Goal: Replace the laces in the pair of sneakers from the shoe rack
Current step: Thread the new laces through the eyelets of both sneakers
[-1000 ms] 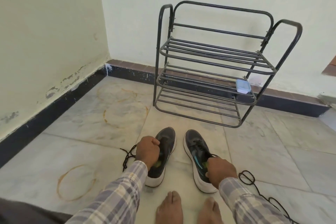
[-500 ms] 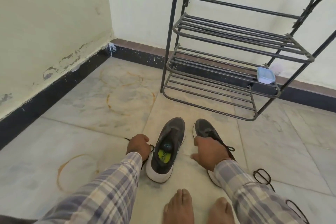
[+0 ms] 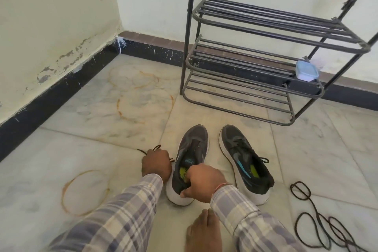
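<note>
Bright, even daylight, soft and free of glare; its source cannot be told. The pale wall (image 3: pixel 51 6) at 10 o'clock looks slightly washed out, and the marble floor (image 3: pixel 92 139) has a dull sheen. Shadows are faint: thin dark edges beside the sneakers (image 3: pixel 241 149). Wide-angle bending tilts the shoe rack (image 3: pixel 188 26) at 1 o'clock and curves the skirting (image 3: pixel 51 96) at 9 o'clock. The plaid sleeves (image 3: pixel 126 215) at 6 o'clock are smeared
</note>
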Demonstrator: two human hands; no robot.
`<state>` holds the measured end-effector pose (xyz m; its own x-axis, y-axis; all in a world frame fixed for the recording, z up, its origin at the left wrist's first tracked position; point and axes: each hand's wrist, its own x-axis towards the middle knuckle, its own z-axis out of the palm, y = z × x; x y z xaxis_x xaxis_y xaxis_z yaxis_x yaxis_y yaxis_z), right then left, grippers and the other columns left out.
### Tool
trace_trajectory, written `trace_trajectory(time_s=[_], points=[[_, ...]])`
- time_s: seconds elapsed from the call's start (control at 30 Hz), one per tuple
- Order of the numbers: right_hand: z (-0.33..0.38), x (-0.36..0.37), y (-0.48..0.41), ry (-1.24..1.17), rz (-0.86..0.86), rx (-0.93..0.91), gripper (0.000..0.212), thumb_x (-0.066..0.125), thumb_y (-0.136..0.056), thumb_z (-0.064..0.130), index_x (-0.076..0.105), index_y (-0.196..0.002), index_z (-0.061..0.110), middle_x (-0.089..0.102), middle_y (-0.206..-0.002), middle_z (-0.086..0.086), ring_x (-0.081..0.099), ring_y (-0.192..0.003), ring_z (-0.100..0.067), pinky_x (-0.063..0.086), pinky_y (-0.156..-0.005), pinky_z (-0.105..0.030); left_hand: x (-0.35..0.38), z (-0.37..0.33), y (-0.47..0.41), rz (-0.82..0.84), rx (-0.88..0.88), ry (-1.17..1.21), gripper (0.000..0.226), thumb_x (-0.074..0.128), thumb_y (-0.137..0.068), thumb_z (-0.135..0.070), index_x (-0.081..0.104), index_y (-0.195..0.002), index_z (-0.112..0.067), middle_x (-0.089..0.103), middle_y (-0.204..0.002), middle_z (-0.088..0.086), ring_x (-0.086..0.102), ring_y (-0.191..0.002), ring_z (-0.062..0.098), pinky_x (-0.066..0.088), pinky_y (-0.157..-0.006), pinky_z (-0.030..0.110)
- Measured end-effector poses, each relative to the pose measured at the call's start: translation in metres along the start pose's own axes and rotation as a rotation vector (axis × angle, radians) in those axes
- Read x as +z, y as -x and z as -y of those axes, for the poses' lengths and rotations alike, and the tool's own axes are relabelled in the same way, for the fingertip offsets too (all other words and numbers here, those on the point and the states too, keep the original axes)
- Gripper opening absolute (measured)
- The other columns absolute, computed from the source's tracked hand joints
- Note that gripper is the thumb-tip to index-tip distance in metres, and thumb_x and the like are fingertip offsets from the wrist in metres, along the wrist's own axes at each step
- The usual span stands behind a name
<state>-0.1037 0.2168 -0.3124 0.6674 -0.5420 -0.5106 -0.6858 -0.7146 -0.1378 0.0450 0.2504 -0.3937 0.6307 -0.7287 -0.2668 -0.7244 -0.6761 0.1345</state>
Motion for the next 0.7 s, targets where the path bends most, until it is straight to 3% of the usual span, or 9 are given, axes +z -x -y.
trace_trajectory(time_s=[0.1,0.17,0.27,0.33,0.4,0.5,0.57,0.63,0.7], points=[[0.001,0.006,0.009,0.019,0.014,0.015,0.050,0.070,-0.084,0.052,0.063,-0.118,0.016,0.066,-0.107,-0.005,0.064,-0.096,-0.025,0.056,-0.085,-0.040,-0.010,0.001,0.005,0.037,-0.136,0.290,0.020,0.052,-0.094,-0.024,0.067,-0.104,-0.018,0.068,-0.111,0.008,0.061,-0.106,0.030,0.050,-0.092,0.037],[0.003,0.010,0.013,0.006,0.040,0.039,0.050,0.070,-0.084,0.051,0.062,-0.120,0.017,0.066,-0.108,-0.005,0.064,-0.098,-0.024,0.056,-0.087,-0.040,-0.024,0.003,0.005,0.039,-0.193,0.560,0.016,0.057,-0.089,-0.019,0.071,-0.089,-0.011,0.072,-0.098,0.012,0.067,-0.091,0.030,0.056,-0.085,0.040],[-0.001,0.009,0.020,-0.117,0.040,0.070,0.049,0.072,-0.080,0.051,0.063,-0.119,0.022,0.064,-0.109,-0.001,0.062,-0.097,-0.020,0.055,-0.085,-0.034,-0.063,0.002,0.010,0.053,-0.117,0.812,0.017,0.060,-0.088,-0.008,0.067,-0.073,-0.004,0.073,-0.084,0.015,0.069,-0.084,0.033,0.058,-0.077,0.039],[-0.003,-0.001,0.030,-0.350,-0.063,0.079,0.044,0.071,-0.081,0.049,0.061,-0.116,0.026,0.061,-0.109,0.003,0.060,-0.096,-0.015,0.052,-0.081,-0.029,-0.097,-0.004,0.022,0.105,0.003,0.936,0.021,0.059,-0.092,-0.001,0.063,-0.072,-0.005,0.069,-0.083,0.016,0.068,-0.082,0.030,0.056,-0.076,0.037],[-0.003,-0.013,0.033,-0.666,-0.225,0.094,0.052,0.071,-0.083,0.044,0.053,-0.129,0.028,0.061,-0.115,0.005,0.060,-0.101,-0.013,0.049,-0.082,-0.025,-0.126,-0.012,0.037,0.163,0.100,1.058,0.018,0.058,-0.093,0.002,0.062,-0.076,-0.002,0.069,-0.085,0.018,0.067,-0.074,0.020,0.051,-0.060,0.024],[0.005,-0.033,0.035,-1.063,-0.273,-0.011,0.075,0.077,-0.077,0.032,0.043,-0.143,0.024,0.060,-0.132,0.003,0.059,-0.117,-0.016,0.050,-0.101,-0.036,-0.150,-0.027,0.061,0.267,0.167,1.327,0.009,0.057,-0.095,0.001,0.064,-0.091,0.000,0.070,-0.085,0.017,0.067,-0.064,0.016,0.048,-0.048,0.019],[0.009,-0.040,0.038,-1.131,-0.323,-0.061,0.048,0.074,-0.079,0.024,0.060,-0.124,0.017,0.071,-0.113,-0.001,0.067,-0.104,-0.018,0.054,-0.097,-0.041,-0.158,-0.036,0.071,0.278,0.208,1.407,0.008,0.058,-0.096,-0.001,0.065,-0.092,-0.002,0.073,-0.087,0.017,0.070,-0.071,0.020,0.051,-0.054,0.021],[0.009,-0.048,0.049,-1.157,-0.423,-0.025,0.014,0.066,-0.089,0.019,0.069,-0.097,0.007,0.072,-0.088,-0.007,0.068,-0.087,-0.021,0.056,-0.084,-0.034,-0.160,-0.042,0.076,0.199,0.220,1.397,0.010,0.060,-0.095,-0.005,0.067,-0.088,-0.007,0.074,-0.097,0.015,0.069,-0.086,0.025,0.052,-0.066,0.028],[0.003,-0.050,0.058,-1.214,-0.492,0.015,0.024,0.057,-0.098,0.020,0.071,-0.085,0.004,0.069,-0.073,-0.007,0.067,-0.079,-0.021,0.054,-0.083,-0.035,-0.159,-0.045,0.077,0.092,0.167,1.435,0.012,0.060,-0.095,-0.007,0.066,-0.085,-0.012,0.072,-0.105,0.012,0.064,-0.094,0.023,0.051,-0.075,0.032]])
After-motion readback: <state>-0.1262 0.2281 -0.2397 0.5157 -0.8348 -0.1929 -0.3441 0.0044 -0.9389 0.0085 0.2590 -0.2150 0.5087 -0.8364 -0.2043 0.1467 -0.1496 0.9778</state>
